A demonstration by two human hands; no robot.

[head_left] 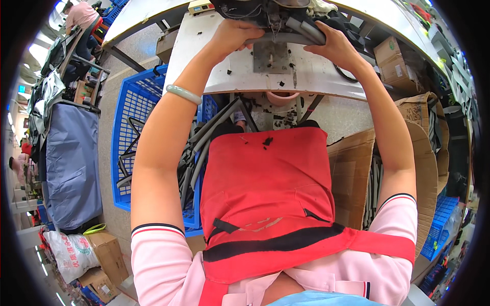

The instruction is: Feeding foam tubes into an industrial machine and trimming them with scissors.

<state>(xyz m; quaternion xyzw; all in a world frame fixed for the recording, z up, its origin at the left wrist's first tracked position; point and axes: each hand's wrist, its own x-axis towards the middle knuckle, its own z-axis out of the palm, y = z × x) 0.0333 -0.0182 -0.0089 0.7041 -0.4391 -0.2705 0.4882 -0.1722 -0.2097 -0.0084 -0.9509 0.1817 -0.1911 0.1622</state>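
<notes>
My left hand (235, 39) is closed, fingers curled, at the left end of a grey padded strip (287, 38). Round the strip's right part, where it doubles back in thick grey lengths, my right hand (334, 47) is wrapped with the thumb below. Between both hands the strip runs sideways beneath a dark machine head (244, 9) with loose threads, which looks like a sewing machine. Just below it a square metal plate (271, 57) is set in the white worktable (191, 56). The machine's upper part is cut off by the picture's edge.
A blue plastic crate (122, 153) with grey and black strips stands to my left. On my right is an open cardboard box (352, 168) of similar strips. A pinkish bucket (282, 98) sits under the table. Another person (81, 18) works at far left.
</notes>
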